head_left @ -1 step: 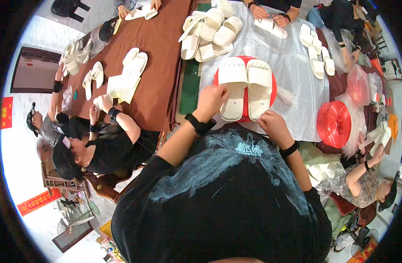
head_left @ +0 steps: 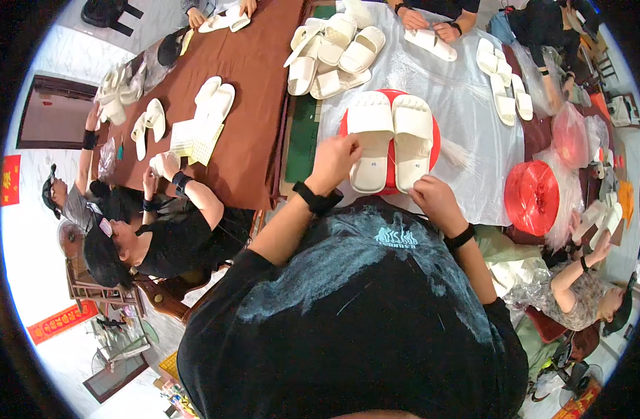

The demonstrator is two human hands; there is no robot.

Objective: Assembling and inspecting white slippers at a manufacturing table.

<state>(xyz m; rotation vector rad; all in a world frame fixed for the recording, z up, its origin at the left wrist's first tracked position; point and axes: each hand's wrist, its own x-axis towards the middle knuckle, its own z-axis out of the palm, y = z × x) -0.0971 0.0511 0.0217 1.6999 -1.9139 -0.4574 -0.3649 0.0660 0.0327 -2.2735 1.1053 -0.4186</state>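
Observation:
A pair of white slippers lies side by side, toes away from me, on a round red object point(head_left: 436, 145) mostly hidden beneath them. At the outer edge of the left slipper point(head_left: 369, 171), just below its strap, is my left hand point(head_left: 337, 160), its fingers curled closed. My right hand point(head_left: 437, 201) is closed in a pinch by the heel of the right slipper point(head_left: 413, 157). Whatever either hand holds, if anything, is too small or hidden to make out. Both wrists wear black bands. Translucent plastic sheeting point(head_left: 477, 188) covers the table under the slippers.
A heap of white slippers point(head_left: 337, 52) lies beyond, left of a co-worker's hands point(head_left: 431, 26) on another slipper. More slippers point(head_left: 503, 84) lie at the right, near a red plastic roll point(head_left: 531, 198). Co-workers sit on both sides. A brown-covered table point(head_left: 250, 105) adjoins on the left.
My hands stay almost where they were, with a slight shift of the left. At the far left and right edges, co-workers' slippers have moved a little.

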